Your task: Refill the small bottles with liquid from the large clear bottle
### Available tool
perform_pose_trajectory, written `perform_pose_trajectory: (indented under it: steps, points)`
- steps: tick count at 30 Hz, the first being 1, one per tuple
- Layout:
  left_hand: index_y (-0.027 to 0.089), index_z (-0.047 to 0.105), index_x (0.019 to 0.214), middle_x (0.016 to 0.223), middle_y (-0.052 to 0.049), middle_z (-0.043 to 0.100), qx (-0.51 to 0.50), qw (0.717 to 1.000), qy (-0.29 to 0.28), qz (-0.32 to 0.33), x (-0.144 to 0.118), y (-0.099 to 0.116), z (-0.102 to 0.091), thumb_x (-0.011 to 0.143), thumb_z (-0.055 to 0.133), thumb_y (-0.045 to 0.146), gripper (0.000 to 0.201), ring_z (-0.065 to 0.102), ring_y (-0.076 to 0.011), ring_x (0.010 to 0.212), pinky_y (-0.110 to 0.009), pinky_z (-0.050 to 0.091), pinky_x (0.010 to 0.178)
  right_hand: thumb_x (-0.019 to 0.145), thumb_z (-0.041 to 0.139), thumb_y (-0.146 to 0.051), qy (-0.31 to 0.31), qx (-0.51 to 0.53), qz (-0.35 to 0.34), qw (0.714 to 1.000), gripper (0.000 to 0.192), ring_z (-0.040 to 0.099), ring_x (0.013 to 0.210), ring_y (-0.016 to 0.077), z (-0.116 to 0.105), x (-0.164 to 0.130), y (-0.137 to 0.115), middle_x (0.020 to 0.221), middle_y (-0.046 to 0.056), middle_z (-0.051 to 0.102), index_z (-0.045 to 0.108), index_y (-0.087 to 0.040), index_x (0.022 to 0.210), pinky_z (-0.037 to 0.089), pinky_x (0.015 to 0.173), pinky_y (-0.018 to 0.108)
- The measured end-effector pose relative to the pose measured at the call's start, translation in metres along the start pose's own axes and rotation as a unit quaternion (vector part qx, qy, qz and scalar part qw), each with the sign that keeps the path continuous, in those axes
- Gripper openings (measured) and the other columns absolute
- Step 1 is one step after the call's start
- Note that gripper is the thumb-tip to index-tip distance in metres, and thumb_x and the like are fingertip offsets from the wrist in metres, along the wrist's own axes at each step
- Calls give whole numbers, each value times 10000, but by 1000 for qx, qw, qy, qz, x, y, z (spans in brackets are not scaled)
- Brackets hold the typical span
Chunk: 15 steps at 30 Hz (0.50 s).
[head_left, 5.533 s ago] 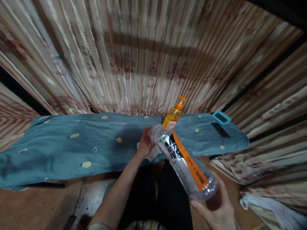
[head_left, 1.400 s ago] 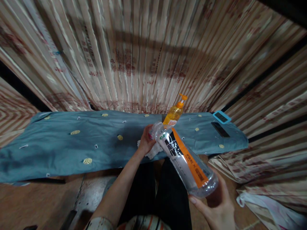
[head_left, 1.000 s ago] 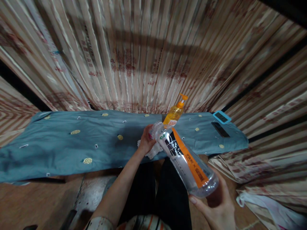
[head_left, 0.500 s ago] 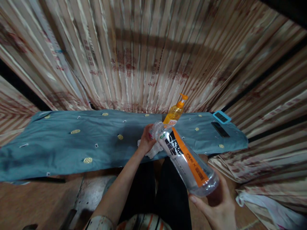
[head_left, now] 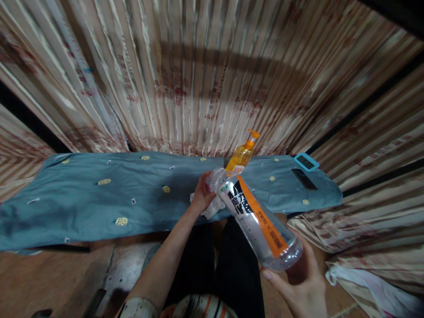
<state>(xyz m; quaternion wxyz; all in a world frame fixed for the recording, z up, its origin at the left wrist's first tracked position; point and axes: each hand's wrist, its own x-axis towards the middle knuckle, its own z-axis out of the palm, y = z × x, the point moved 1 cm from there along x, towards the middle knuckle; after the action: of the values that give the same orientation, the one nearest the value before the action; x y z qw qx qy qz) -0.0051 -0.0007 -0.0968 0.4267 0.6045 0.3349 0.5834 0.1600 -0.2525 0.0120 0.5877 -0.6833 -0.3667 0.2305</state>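
A large clear plastic bottle (head_left: 255, 221) with an orange, black and white label slants in front of me, its neck toward the upper left. My right hand (head_left: 298, 278) is closed around its base. At the neck end, my left hand (head_left: 202, 194) is closed on a small clear object with a bit of pink, touching or close to the bottle's mouth; its kind is mostly hidden. Beneath the left hand lies a crumpled white tissue or cloth (head_left: 212, 208). Just behind the bottle's neck stands an orange pump bottle (head_left: 241, 157) of yellow liquid, its lower part hidden.
A teal patterned cloth (head_left: 79, 198) covers the long narrow table. At its right end lie a dark phone (head_left: 304, 179) and a blue-framed device (head_left: 306, 161). Pleated curtains (head_left: 198, 79) hang behind and at both sides. White fabric (head_left: 374, 285) hangs at lower right.
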Motion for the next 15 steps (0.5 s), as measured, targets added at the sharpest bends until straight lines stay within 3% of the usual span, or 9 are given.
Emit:
perform_pose_trajectory:
  steps: [15]
  points:
    - [240,503,1334,1365,-125,614,16,1000,2,-8,0,-1,-1,691,850,459,763,594,-327,1292,-503,442,1157,598,951,-510,-16,-27,-13,999,933,669,1230,357,-2,0,1,1348,146,677,527,-213,1374,556,1009,447]
